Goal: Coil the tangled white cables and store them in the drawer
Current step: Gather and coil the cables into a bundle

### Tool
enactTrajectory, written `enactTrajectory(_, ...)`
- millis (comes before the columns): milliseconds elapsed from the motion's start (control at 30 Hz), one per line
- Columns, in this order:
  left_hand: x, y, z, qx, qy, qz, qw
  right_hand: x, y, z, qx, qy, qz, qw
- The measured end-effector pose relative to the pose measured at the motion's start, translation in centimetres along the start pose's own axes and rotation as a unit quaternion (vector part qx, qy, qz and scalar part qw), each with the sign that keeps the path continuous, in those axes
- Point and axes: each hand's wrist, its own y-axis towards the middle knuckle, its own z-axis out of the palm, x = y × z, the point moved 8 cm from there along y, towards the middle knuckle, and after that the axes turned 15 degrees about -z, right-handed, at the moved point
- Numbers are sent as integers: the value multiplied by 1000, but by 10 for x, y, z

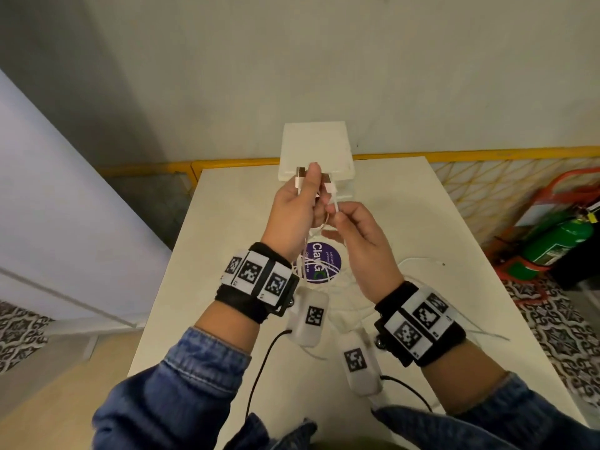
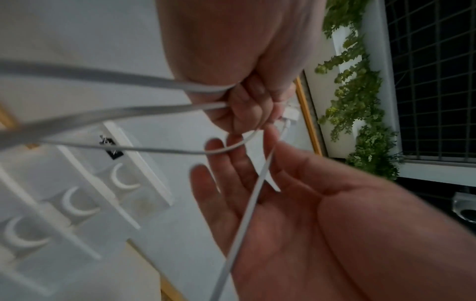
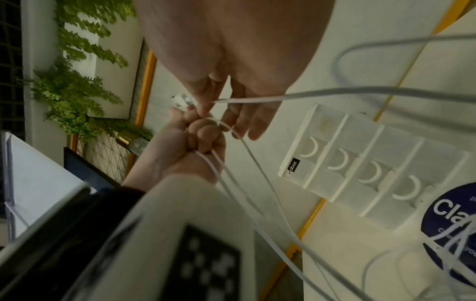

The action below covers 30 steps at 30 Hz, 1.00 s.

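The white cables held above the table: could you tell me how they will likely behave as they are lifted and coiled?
The white cables look floppy: they droop in loose loops from the left hand. Probably light, since the right hand manages one with a fingertip pinch. Strands crossing over the table suggest snagging.

Looks like an office or lobby corner: white table, green fire extinguisher at right, patterned floor tiles, fake ivy on a grid wall.
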Motion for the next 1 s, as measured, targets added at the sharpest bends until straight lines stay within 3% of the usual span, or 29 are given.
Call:
enactTrajectory(167, 17, -2, 2, -18, 3, -15, 1000, -11, -10, 3, 28, -6, 35, 999)
enactTrajectory(400, 35, -4, -3, -39, 53, -20, 998, -20, -13, -6, 32, -76, 22, 996)
enactTrajectory(600, 38, -5, -16, -101, 11, -7, 995, -27, -22, 0, 98, -104, 31, 989)
enactTrajectory(700, 32, -6, -19, -109, 61, 7, 992, -34, -28, 7, 138, -103, 67, 983)
enactTrajectory(1000, 44, -15, -7, -102, 79, -20, 991, -34, -31, 14, 120, -87, 86, 985)
